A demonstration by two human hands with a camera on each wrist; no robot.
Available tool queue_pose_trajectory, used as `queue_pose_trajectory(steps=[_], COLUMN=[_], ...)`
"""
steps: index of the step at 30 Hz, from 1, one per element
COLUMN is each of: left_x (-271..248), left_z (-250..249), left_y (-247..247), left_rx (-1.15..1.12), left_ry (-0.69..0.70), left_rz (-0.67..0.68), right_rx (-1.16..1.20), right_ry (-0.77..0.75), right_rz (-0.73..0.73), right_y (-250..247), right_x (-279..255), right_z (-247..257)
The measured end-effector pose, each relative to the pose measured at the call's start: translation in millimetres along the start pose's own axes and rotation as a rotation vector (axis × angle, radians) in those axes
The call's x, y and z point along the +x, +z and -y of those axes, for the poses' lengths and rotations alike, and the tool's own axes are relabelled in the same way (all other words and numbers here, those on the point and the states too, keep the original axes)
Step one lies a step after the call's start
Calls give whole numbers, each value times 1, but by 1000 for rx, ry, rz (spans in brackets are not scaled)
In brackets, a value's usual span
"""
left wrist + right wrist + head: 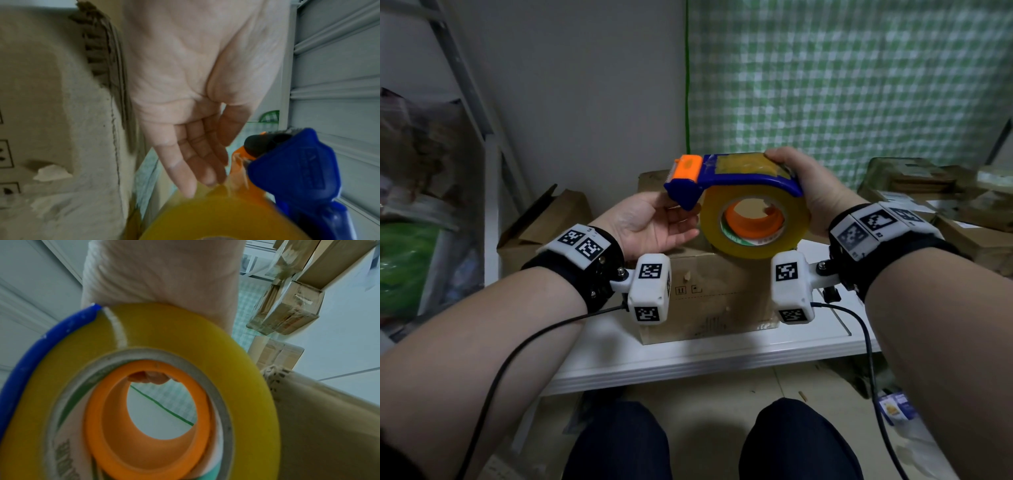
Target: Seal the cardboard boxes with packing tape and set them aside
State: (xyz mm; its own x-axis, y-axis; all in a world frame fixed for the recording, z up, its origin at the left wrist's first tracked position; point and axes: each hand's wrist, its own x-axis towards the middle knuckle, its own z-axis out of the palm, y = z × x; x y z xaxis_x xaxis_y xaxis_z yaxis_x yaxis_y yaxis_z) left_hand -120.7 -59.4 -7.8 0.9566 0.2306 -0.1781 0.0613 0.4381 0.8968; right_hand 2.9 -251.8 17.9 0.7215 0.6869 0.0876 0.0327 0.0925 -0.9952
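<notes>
Tape dispenser (736, 178): blue plastic frame with an orange cutter guard at its left end, held up in the air above the cardboard box (709, 294). Rigid and light by the look of it; the toothed edge near the guard is the part to keep skin away from.
Tape roll (755, 219): yellowish clear tape on an orange hub, mounted in the dispenser. Smooth and slick on the outer face, sticky on any loose end.
Right hand (804, 185): fingers wrapped over the rear end of the dispenser and the top of the roll, carrying its weight.
Left hand (650, 222): palm up, fingers loosely straight; in the left wrist view the fingertips (209, 180) touch the roll just beside the cutter, probably feeling for the free end.
Cardboard box: sits on the white worktop (688, 356), below both hands; stiff board, likely best steadied from the top flaps.
Other boxes (907, 185): piled at the right, some wrapped in clear tape.
</notes>
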Motion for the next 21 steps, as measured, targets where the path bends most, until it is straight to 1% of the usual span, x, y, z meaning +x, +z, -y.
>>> queue_pose_trajectory(steps=[7,12,16,19,21], left_x=[3,6,7,8,10], left_z=[7,8,9,11,14], left_y=[3,4,5,6,6], left_rx=[-12,-13,-12,-17,-41], left_ry=[28,81,76,61,76], left_rz=[39,20,18,55,69], right_rx=[18,26,3,1,6], right_ry=[1,-5,-3,4,9], right_rz=[-4,5,-12,-4,7], right_y=[2,1,1,0,-1], right_x=[-4,-4,-1,0,1], right_z=[3,3,2,3,2])
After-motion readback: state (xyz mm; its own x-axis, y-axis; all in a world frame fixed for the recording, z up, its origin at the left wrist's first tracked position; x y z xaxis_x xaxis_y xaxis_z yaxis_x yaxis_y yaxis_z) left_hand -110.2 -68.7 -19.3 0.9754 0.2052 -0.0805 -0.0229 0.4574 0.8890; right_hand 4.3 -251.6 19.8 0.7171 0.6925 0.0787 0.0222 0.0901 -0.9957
